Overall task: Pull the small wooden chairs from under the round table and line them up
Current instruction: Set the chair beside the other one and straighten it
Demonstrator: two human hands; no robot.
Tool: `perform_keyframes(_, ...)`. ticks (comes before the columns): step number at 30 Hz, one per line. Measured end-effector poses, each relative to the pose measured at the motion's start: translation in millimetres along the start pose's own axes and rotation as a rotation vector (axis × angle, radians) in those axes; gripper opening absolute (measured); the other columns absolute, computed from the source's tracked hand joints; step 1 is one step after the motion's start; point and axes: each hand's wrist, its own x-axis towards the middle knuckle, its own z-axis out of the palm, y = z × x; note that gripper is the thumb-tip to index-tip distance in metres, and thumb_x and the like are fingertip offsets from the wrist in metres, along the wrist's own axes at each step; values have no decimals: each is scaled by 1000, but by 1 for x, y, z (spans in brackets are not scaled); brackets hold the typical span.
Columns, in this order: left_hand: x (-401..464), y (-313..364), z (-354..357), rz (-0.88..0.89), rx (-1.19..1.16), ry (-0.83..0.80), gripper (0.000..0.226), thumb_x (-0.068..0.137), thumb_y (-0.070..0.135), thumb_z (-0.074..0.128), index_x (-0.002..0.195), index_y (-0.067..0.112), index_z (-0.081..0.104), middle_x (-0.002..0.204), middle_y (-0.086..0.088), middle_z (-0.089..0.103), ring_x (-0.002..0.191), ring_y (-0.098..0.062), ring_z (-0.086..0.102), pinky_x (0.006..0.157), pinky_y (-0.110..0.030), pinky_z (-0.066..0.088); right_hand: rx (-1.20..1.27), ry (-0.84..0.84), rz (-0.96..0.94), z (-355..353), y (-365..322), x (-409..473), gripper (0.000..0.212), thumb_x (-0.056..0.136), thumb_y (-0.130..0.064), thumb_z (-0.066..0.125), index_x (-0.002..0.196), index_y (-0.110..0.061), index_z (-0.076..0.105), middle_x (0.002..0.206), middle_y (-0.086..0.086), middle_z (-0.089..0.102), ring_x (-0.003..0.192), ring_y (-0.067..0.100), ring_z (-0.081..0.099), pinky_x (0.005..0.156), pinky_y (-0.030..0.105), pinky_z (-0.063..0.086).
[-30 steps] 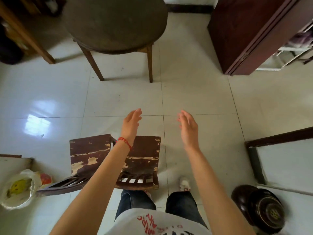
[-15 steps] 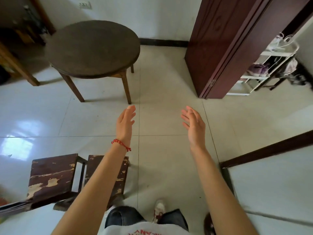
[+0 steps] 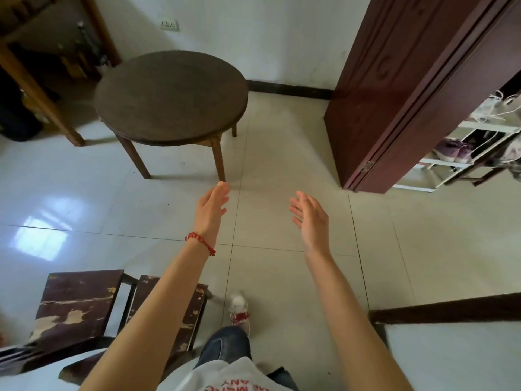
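Table (image 3: 172, 97): dark wood, matt, rough-looking top. Chairs (image 3: 76, 300): dark-painted wood, paint chipped to bare patches. Floor (image 3: 282, 170): glossy smooth tile. Door (image 3: 394, 88): smooth reddish-brown wood.

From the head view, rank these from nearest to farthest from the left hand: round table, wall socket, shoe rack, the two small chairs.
From the left hand:
1. Round table, just ahead; its near leg is beside the fingertips.
2. Small wooden chairs, behind and left, side by side.
3. Shoe rack, far right behind the door, and wall socket, ahead-left on the far wall: too close to call.
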Motion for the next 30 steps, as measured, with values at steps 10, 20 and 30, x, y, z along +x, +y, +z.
perform_keyframes(10, 163, 44, -26, -145, -113, 107, 49, 93, 39, 36, 129, 7, 45, 136, -12, 47, 124, -28, 45, 105, -42, 34, -150, -142, 45, 122, -44, 146, 25, 93, -28, 43, 110, -15, 57, 108, 8, 61, 100, 20, 58, 92, 33, 44)
perform_keyframes(20, 258, 88, -116, -156, -237, 392, 46, 92, 37, 40, 124, 5, 49, 131, -14, 51, 119, -28, 49, 103, -42, 38, -245, -363, 29, 271, -79, 218, 27, 94, -27, 41, 107, -12, 58, 104, 7, 61, 98, 22, 59, 86, 35, 46)
perform_keyframes(30, 298, 88, -224, -179, -371, 811, 43, 93, 33, 38, 123, 5, 52, 129, -15, 53, 117, -28, 50, 99, -40, 40, -432, -833, 20, 438, -71, 254, 28, 95, -32, 36, 110, -16, 54, 104, 0, 57, 95, 14, 56, 82, 27, 44)
